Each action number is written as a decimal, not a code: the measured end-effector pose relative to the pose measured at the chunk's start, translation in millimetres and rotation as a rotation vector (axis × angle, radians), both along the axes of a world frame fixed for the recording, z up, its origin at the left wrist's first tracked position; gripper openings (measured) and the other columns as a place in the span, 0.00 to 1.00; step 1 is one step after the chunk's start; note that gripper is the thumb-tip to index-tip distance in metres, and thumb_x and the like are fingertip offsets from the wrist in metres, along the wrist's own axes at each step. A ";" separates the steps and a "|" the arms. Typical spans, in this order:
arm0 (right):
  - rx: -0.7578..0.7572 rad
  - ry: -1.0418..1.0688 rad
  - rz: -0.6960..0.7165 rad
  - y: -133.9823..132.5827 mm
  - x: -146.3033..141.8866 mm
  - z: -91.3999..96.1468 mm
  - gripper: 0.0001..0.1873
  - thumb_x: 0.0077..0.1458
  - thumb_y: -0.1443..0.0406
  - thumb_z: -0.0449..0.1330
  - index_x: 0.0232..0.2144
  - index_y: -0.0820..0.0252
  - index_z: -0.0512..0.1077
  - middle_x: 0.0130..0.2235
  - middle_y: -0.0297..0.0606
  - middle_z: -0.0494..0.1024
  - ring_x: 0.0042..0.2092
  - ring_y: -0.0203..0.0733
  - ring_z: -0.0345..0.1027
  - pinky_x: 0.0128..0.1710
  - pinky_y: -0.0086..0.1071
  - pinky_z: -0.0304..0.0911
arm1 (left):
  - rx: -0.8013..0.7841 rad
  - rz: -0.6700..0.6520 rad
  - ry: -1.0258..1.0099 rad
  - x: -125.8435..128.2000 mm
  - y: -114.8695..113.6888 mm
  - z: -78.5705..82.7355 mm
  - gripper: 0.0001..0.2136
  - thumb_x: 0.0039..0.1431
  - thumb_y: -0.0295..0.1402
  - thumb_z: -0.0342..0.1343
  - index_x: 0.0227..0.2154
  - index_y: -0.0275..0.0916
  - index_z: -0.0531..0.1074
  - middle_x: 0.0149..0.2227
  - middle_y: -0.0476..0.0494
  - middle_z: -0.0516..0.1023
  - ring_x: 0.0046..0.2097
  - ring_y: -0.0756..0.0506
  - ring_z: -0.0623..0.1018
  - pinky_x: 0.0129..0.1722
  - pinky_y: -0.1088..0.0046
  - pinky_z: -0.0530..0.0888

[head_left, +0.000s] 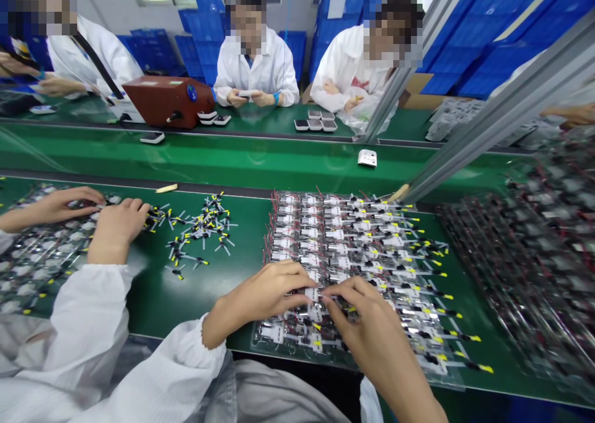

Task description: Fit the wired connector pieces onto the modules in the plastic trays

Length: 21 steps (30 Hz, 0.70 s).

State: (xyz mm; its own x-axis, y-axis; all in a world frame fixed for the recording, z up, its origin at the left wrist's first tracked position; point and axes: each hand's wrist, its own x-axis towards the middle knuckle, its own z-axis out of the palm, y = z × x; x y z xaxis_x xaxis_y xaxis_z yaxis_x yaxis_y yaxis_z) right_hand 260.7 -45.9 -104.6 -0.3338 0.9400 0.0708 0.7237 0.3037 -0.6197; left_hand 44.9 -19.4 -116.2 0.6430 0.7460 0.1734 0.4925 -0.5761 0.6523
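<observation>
the bare left hand (263,293) and right hand (367,317) curve inward, fingertips meeting on a small white-labelled cell (314,295) in a clear plastic tray (258,339) on the green surface (232,314); i cannot tell if it is gripped. parallel rows seemingly keep the yellow-tipped black leads (483,368) untangled.

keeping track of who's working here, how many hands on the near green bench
4: the person's left hand and right hand on the clear tray, a co-worker's nearer hand and farther hand at left

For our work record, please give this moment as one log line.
left hand: on wired parts | right hand: same parts | base: clear plastic tray
</observation>
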 end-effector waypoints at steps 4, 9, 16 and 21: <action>-0.007 -0.020 0.016 1.3 0.2 0.5 0.14 0.66 0.61 0.50 0.35 0.55 0.75 0.37 0.40 0.73 0.38 0.47 0.68 0.37 0.38 0.62 | 0.015 -0.009 -0.013 0.8 0.6 -0.4 0.11 0.67 0.37 0.53 0.45 0.37 0.74 0.40 0.42 0.78 0.42 0.45 0.76 0.43 0.69 0.73; 0.013 -0.018 0.011 1.6 -0.6 -0.9 0.14 0.66 0.62 0.50 0.35 0.55 0.74 0.36 0.40 0.72 0.38 0.47 0.68 0.37 0.37 0.61 | 0.037 -0.007 -0.025 2.1 0.7 -1.1 0.11 0.67 0.36 0.53 0.45 0.35 0.74 0.39 0.41 0.78 0.41 0.45 0.76 0.42 0.69 0.73; -0.018 0.015 -0.021 -0.8 -1.3 -3.5 0.13 0.66 0.61 0.50 0.34 0.55 0.73 0.37 0.38 0.71 0.39 0.46 0.68 0.38 0.37 0.61 | 0.017 -0.013 -0.033 1.1 1.2 -1.4 0.12 0.67 0.37 0.53 0.45 0.36 0.74 0.39 0.41 0.78 0.42 0.45 0.76 0.42 0.70 0.72; -0.003 0.040 -0.013 -0.6 -1.2 -1.9 0.15 0.68 0.59 0.49 0.35 0.55 0.73 0.37 0.40 0.71 0.39 0.47 0.69 0.38 0.37 0.62 | 0.028 -0.014 -0.049 0.9 1.9 -2.2 0.12 0.67 0.38 0.52 0.45 0.36 0.74 0.39 0.41 0.78 0.41 0.45 0.76 0.42 0.70 0.72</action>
State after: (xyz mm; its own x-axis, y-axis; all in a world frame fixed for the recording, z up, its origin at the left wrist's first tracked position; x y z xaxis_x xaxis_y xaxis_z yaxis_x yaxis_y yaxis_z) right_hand 259.5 -46.5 -106.5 -0.3187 0.9444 0.0812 0.7022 0.2928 -0.6490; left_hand 45.8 -17.6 -118.4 0.6435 0.7316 0.2253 0.4525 -0.6009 0.6589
